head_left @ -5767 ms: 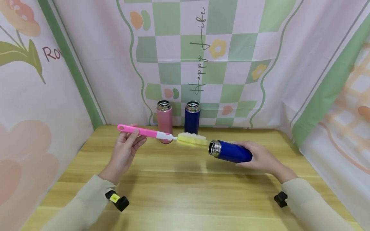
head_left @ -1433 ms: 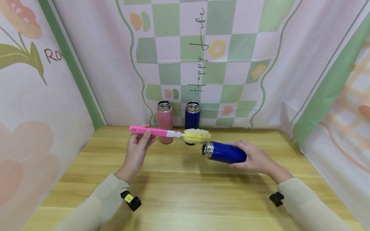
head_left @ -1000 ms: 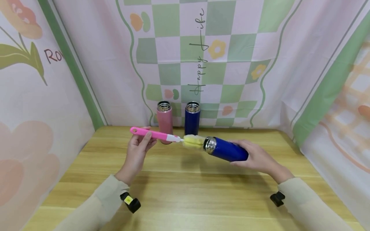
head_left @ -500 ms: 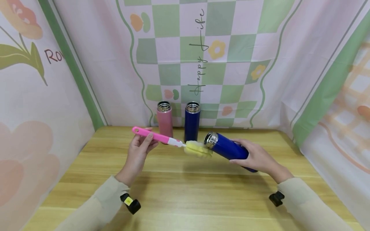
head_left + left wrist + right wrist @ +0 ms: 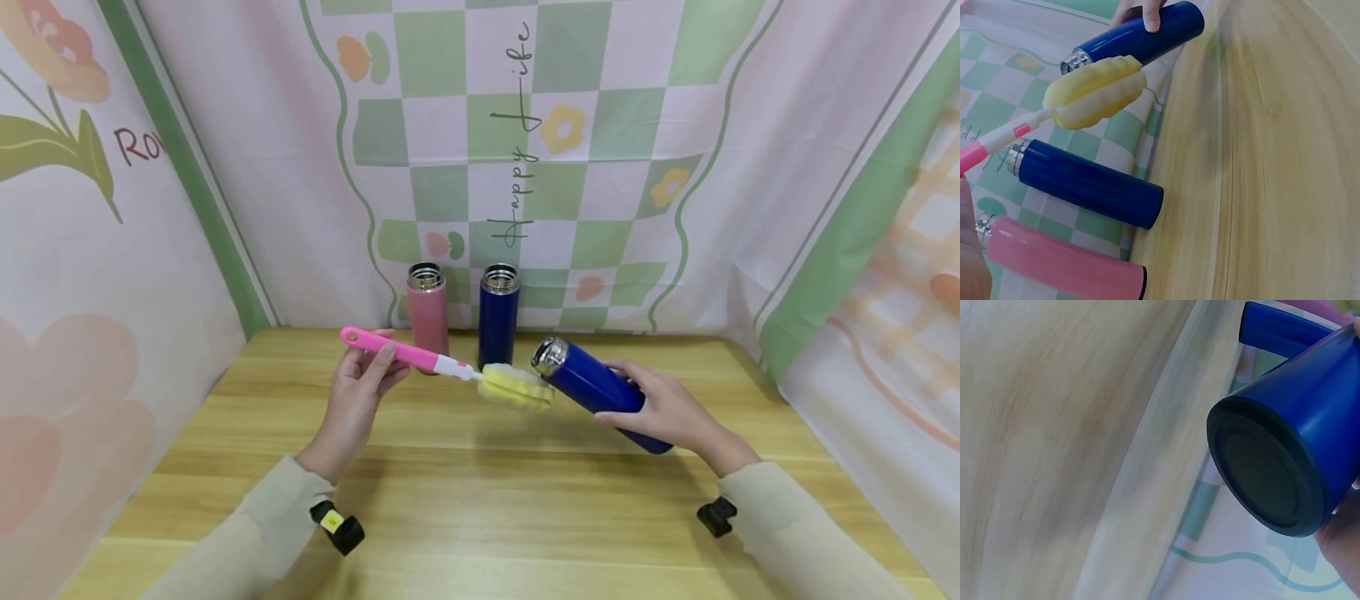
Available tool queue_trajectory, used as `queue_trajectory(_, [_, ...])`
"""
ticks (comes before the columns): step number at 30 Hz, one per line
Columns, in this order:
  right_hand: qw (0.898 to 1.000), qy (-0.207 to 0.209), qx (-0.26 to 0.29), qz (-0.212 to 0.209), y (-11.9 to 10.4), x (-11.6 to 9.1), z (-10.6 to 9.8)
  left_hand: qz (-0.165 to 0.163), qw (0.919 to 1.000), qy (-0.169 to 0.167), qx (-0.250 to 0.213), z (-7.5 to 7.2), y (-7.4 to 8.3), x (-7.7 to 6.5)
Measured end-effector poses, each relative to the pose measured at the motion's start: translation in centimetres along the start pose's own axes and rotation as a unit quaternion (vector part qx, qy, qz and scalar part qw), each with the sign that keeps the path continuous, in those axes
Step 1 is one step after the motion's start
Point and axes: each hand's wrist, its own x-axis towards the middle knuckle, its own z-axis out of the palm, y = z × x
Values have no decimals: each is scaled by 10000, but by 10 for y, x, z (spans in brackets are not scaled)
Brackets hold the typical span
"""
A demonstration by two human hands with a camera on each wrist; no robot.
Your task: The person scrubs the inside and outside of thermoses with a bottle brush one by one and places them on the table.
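Between thumb and fingers, my left hand (image 5: 356, 398) holds a bottle brush (image 5: 405, 354) by its pink handle. Its yellow and white sponge head (image 5: 1094, 92) points right. My right hand (image 5: 667, 408) grips a blue thermos bottle (image 5: 600, 390) round its body, lidless, tilted with its steel mouth up and to the left. The sponge head lies outside the bottle, just below and left of the mouth; whether they touch I cannot tell. In the right wrist view the bottle's dark base (image 5: 1266, 465) faces the camera.
At the back of the wooden table (image 5: 465, 517) stand an upright pink thermos bottle (image 5: 428, 321) and a second blue one (image 5: 498, 321), both without lids. Behind them hangs a checkered curtain (image 5: 525, 167), with more printed cloth (image 5: 67, 267) on the sides.
The right hand has tipped the blue bottle steeper, raising its mouth and lowering its base. The brush head, at the mouth one second ago, now sits lower and outside it.
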Motion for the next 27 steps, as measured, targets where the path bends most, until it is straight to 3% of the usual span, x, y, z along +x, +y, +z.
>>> queue_trajectory(17, [9946,-370,683,689,-4,-3,7,194,9994,140,-235,1,0,1])
queue_trajectory(27, [9796,-570,1703,907,-8,-5,17,264,9986,227,-391,2,1,1])
